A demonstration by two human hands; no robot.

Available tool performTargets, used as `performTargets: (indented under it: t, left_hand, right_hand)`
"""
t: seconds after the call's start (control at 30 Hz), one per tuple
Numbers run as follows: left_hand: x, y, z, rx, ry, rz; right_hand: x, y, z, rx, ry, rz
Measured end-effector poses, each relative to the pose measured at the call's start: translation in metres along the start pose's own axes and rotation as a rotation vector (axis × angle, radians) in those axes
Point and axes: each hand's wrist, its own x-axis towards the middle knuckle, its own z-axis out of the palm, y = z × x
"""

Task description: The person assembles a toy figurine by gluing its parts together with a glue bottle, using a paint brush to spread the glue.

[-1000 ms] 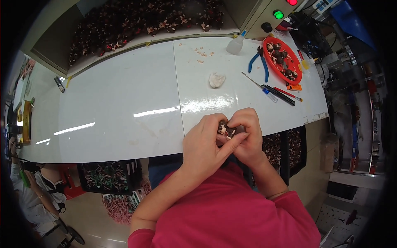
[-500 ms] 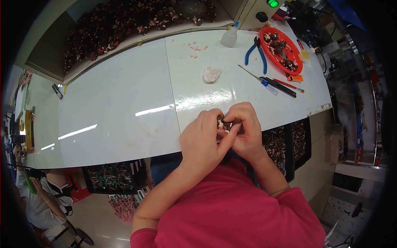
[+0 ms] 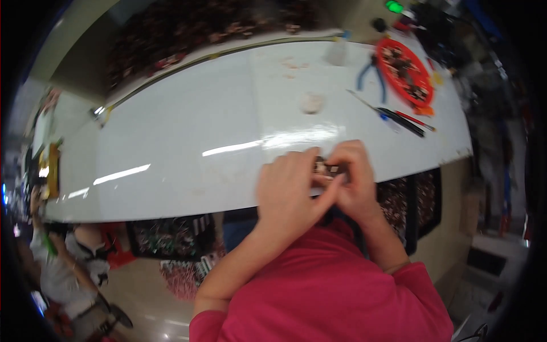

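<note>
My left hand [image 3: 288, 187] and my right hand [image 3: 356, 178] meet at the table's front edge, close to my body. Between them, a small dark brown figure with pale bits [image 3: 326, 167] is gripped by the fingers of both. The thumbs press near its lower side, and much of it is hidden by my fingers. Its exact kind is too blurred to make out. On the table beyond lies a crumpled white wad [image 3: 313, 103]. Off to the right of it are a thin blue-handled screwdriver [image 3: 364, 100] and black pen-like tools [image 3: 405, 122].
A red oval basket [image 3: 380, 51] of brown-and-pale pieces stands at the far right, beside blue-handled pliers [image 3: 383, 85] and a clear squeeze bottle [image 3: 336, 52]. A shelf [image 3: 239, 43] heaped with dark pieces runs along the back. Black crates [image 3: 171, 236] sit below the table edge.
The whole view has shifted, with the scene sliding right and blurring. Both hands still hold the brown figure in much the same grip.
</note>
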Motion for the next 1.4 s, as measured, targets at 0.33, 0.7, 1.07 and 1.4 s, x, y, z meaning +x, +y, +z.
performTargets:
  t: [0.33,0.7,1.07,1.4]
  left_hand:
    - [-0.018,-0.002,-0.014,-0.143,0.140,-0.039]
    - [-0.019,0.001,-0.016,-0.117,0.175,-0.040]
    - [-0.036,0.005,-0.009,-0.068,0.287,-0.022]
    - [-0.050,0.007,-0.008,-0.067,0.298,-0.019]
  right_hand:
    - [-0.015,-0.010,0.013,-0.033,-0.018,0.058]
    - [-0.013,-0.014,0.010,0.129,-0.088,0.179]
    - [-0.026,-0.011,0.008,0.194,-0.113,0.184]
    - [-0.039,0.001,0.001,0.070,-0.153,0.183]
